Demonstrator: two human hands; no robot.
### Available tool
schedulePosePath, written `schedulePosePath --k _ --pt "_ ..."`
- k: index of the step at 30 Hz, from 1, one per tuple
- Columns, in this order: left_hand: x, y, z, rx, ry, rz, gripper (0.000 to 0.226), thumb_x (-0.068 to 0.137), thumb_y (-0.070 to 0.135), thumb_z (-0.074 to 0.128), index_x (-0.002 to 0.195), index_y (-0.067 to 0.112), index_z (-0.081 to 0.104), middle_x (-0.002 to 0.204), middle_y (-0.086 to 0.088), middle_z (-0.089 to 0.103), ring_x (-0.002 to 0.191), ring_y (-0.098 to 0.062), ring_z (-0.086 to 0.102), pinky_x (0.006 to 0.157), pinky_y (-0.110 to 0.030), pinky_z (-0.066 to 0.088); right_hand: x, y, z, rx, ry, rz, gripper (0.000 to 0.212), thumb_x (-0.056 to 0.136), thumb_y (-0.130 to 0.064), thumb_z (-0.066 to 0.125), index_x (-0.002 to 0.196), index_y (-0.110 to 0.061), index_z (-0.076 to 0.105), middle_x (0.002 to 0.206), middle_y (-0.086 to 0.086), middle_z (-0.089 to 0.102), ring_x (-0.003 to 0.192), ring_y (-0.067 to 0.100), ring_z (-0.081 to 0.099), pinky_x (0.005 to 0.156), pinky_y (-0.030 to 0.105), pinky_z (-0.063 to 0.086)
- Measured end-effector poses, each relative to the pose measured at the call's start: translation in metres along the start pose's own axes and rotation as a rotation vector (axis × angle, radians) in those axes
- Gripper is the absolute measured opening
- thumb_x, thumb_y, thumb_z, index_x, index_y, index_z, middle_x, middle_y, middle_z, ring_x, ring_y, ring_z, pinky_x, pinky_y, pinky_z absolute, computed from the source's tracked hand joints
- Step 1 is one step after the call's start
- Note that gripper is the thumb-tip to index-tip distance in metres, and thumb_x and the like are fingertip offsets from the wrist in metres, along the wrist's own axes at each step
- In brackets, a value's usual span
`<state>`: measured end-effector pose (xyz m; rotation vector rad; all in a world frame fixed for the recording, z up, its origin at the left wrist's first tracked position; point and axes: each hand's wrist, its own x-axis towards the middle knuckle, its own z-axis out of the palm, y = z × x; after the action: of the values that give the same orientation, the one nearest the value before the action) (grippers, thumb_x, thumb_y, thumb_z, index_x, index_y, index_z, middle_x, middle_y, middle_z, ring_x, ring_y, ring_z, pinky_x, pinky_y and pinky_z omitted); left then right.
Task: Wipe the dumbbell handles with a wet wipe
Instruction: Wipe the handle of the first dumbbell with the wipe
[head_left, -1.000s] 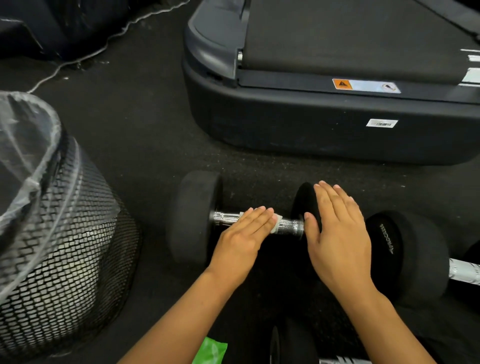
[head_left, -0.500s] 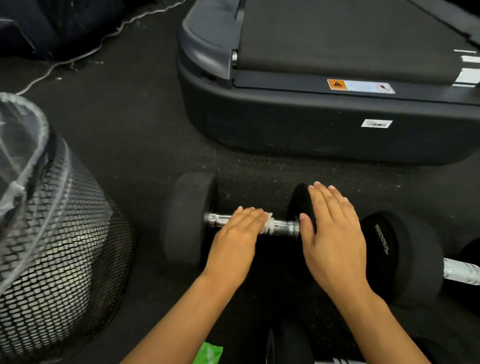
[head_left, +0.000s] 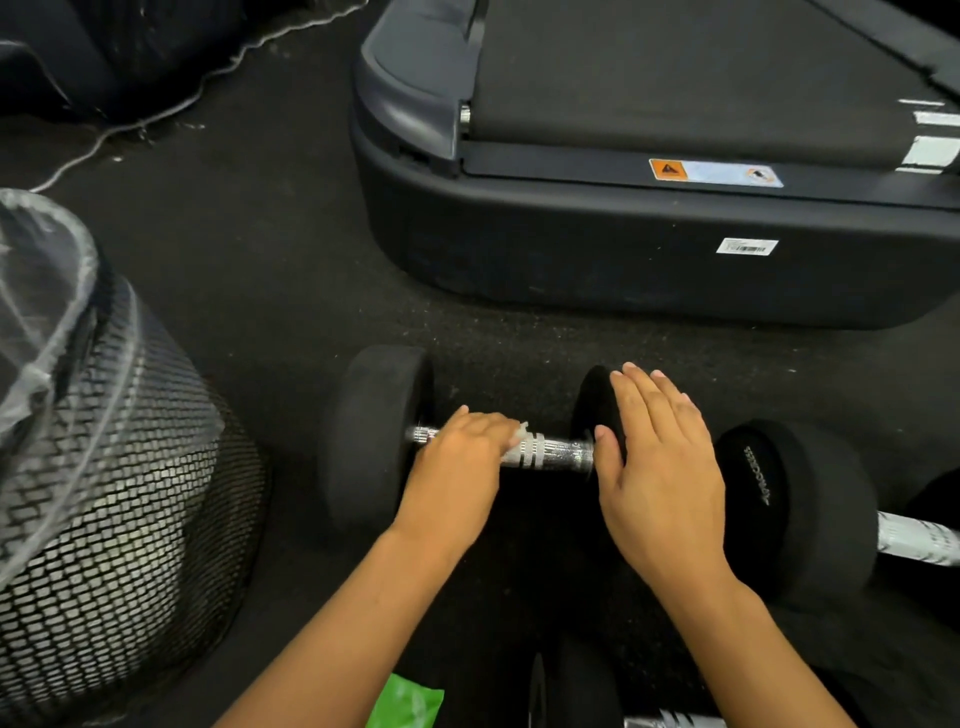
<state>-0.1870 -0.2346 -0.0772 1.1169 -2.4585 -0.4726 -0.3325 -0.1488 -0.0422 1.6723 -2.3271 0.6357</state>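
Leftward along the dumbbell handle (head_left: 550, 453) slides the left hand (head_left: 457, 467), fingers curled over the wet wipe (head_left: 519, 434) (right hand (head_left: 660, 467) flat on the weight head (head_left: 592, 405)); other dumbbells (head_left: 800, 499) remain

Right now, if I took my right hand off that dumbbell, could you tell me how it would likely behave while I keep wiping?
The dumbbell has round ends, so it may roll on the floor. Your right hand lies flat on one end, probably steadying it. It looks heavy, so the left hand rubbing the wipe along the handle might only rock it.
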Motion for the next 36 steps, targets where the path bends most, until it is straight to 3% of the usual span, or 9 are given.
schedulePosePath --k 4,9,12,16,19,24,30,34,36 --pt "0.007 0.015 0.003 -0.053 -0.048 0.103 0.028 0.082 -0.001 0.059 0.105 0.013 0.068 0.101 -0.001 0.069 0.096 -0.014 0.063 0.109 -0.025 0.025 -0.001 -0.001 0.000 -0.004 0.001 0.002 0.050 0.091 -0.030 0.033 0.133 -0.006 0.046 0.138 0.009 0.048 0.133 0.024 0.036 0.112 0.037 0.022" --pt "0.000 0.008 0.002 -0.022 0.023 0.000 0.025 0.090 0.012 0.054 0.110 0.017 0.068 0.104 0.001 0.069 0.098 -0.013 0.063 0.108 -0.029 0.031 0.001 0.000 -0.002 -0.001 -0.010 -0.003 0.050 0.091 -0.030 0.033 0.133 -0.006 0.046 0.138 0.009 0.047 0.133 0.024 0.036 0.112 0.037 0.021" --pt "0.003 0.011 0.006 -0.016 0.021 0.056 0.023 0.085 0.008 0.057 0.103 0.012 0.070 0.096 -0.002 0.071 0.092 -0.016 0.065 0.106 -0.034 0.036 -0.001 0.000 0.000 -0.005 -0.006 -0.003 0.050 0.091 -0.030 0.033 0.133 -0.006 0.046 0.138 0.009 0.047 0.133 0.024 0.036 0.111 0.038 0.023" --pt "0.008 0.000 -0.002 0.012 -0.007 0.026 0.018 0.097 0.022 0.044 0.105 0.019 0.060 0.098 0.003 0.065 0.095 -0.012 0.059 0.105 -0.018 0.021 -0.001 -0.001 -0.002 -0.010 -0.015 -0.001 0.051 0.091 -0.030 0.033 0.133 -0.006 0.046 0.138 0.009 0.047 0.133 0.024 0.036 0.111 0.037 0.021" --pt "-0.001 0.005 0.000 0.008 0.054 0.005 0.026 0.094 0.026 0.041 0.100 0.015 0.064 0.096 0.002 0.067 0.094 -0.012 0.061 0.106 -0.020 0.025 0.000 -0.001 -0.003 -0.016 -0.021 0.005 0.051 0.091 -0.031 0.032 0.134 -0.007 0.045 0.138 0.008 0.047 0.133 0.023 0.036 0.111 0.036 0.020" --pt "0.005 -0.002 0.000 -0.017 0.021 0.014 0.024 0.092 0.016 0.055 0.115 0.018 0.065 0.107 0.004 0.068 0.099 -0.010 0.062 0.108 -0.018 0.022 0.000 -0.001 -0.001 -0.019 -0.008 0.002 0.050 0.091 -0.030 0.034 0.133 -0.006 0.046 0.138 0.009 0.048 0.133 0.024 0.036 0.112 0.036 0.021" --pt "0.000 0.010 0.007 -0.037 0.052 0.142 0.030 0.080 0.010 0.056 0.106 0.014 0.070 0.104 0.001 0.070 0.100 -0.011 0.064 0.104 -0.024 0.032 0.000 -0.001 0.000 -0.020 -0.006 0.006 0.050 0.091 -0.030 0.034 0.133 -0.007 0.046 0.138 0.008 0.048 0.133 0.024 0.037 0.112 0.037 0.022" --pt "0.004 0.001 0.001 0.014 0.068 0.042 0.027 0.088 0.009 0.058 0.112 0.018 0.066 0.105 0.002 0.069 0.101 -0.012 0.063 0.107 -0.023 0.022 0.002 0.000 0.000 -0.020 -0.013 0.004 0.050 0.091 -0.031 0.033 0.133 -0.007 0.046 0.138 0.008 0.048 0.133 0.024 0.036 0.112 0.036 0.022" --pt "-0.006 0.002 0.004 0.011 0.105 0.006 0.027 0.085 0.007 0.062 0.110 0.013 0.068 0.105 -0.002 0.070 0.102 -0.014 0.064 0.106 -0.028 0.030 0.002 0.000 0.000 -0.017 -0.017 0.001 0.050 0.091 -0.031 0.033 0.133 -0.007 0.046 0.138 0.008 0.048 0.133 0.024 0.036 0.112 0.037 0.022"
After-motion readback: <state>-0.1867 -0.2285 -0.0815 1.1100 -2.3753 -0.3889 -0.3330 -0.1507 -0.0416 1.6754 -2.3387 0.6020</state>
